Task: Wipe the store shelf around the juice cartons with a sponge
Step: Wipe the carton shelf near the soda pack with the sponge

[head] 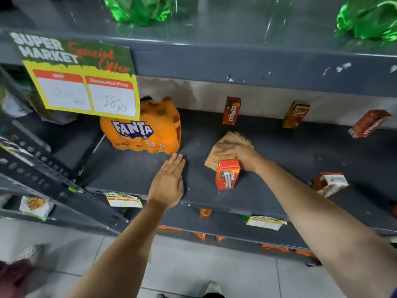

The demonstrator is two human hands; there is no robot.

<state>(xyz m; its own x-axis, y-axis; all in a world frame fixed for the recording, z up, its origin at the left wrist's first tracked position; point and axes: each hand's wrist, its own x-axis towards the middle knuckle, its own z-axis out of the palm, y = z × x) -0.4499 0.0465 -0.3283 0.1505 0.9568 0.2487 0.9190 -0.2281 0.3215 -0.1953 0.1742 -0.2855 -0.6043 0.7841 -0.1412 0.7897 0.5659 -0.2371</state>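
A flat tan sponge cloth [233,139] lies on the dark grey shelf [137,168], and my right hand [240,155] presses down on its near part. Just in front of that hand stands an orange juice carton [227,174]. More cartons stand on the shelf: a red Maaza one [231,111] and a Real one [296,114] at the back, a tilted red one [368,123] at the far right, and a white-sided one [329,183] at the front right. My left hand [168,181] rests flat on the shelf with its fingers together, holding nothing.
An orange Fanta multipack [144,130] sits at the shelf's left, just beyond my left fingertips. A special-offer price sign [83,82] hangs from the shelf above. Green bottles [139,9] stand on the top shelf. Lower shelves hold orange packets, and a slanted rack [43,168] is on the left.
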